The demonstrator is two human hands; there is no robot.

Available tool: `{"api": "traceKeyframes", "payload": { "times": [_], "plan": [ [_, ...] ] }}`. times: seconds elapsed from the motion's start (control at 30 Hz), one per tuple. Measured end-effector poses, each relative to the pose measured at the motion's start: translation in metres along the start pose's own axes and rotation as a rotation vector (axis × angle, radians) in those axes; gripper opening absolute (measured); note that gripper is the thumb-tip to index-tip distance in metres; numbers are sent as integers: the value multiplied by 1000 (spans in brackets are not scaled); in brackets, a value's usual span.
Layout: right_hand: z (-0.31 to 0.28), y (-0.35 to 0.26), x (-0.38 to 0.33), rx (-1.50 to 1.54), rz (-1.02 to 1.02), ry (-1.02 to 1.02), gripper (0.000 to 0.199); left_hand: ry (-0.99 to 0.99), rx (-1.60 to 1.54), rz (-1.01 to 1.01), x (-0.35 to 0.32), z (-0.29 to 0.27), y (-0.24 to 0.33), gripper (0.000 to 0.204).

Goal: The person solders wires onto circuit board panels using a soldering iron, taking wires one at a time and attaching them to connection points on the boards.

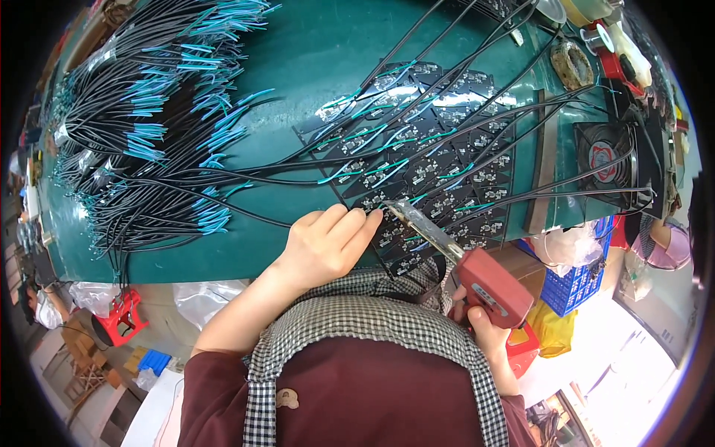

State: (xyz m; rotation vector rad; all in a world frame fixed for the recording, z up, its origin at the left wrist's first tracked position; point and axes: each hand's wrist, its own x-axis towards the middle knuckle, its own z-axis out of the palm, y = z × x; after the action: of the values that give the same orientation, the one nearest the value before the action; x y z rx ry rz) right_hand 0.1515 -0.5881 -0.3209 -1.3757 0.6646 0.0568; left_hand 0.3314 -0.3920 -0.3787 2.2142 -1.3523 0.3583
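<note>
The left hand (328, 249) is seen resting at the near edge of a green table (313, 52), its fingers curled loosely together rather than spread. Its fingertips (372, 217) are pressed down on a thin black wire (246, 211) where it meets the near corner of a panel of small black circuit boards (432, 149). Whether the wire is pinched or only held down cannot be told.

The right hand (484, 331) is closed around the red grip of a soldering gun (488, 287), just right of the left hand and nearer the body. The gun's metal barrel (424, 227) is pointed left and far, and its tip is brought to the same corner of the panel, just beside the left fingertips.

Many black wires with teal ends are laid across the panel, running from the boards toward the far side. A large heap of similar black wires with blue-sleeved ends (149, 127) is piled on the left part of the table, well apart from the hands. A small black fan (607, 160) is stood at the right end of the table. A blue crate (577, 283) is seen below the table at the right.
</note>
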Motion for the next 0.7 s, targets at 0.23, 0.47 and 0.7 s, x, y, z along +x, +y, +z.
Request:
{"api": "traceKeyframes", "payload": {
  "times": [0.23,0.47,0.7],
  "plan": [
    [-3,8,-1,-39,-22,6,49,-17,-17,0,1,-2,-1,30],
    [-9,10,0,-254,-72,-56,53,-68,-15,7,0,-3,-4,29],
    [-3,-2,-2,197,-55,-54,61,-46,-62,-19,-1,-2,-3,34]
  ]
}}
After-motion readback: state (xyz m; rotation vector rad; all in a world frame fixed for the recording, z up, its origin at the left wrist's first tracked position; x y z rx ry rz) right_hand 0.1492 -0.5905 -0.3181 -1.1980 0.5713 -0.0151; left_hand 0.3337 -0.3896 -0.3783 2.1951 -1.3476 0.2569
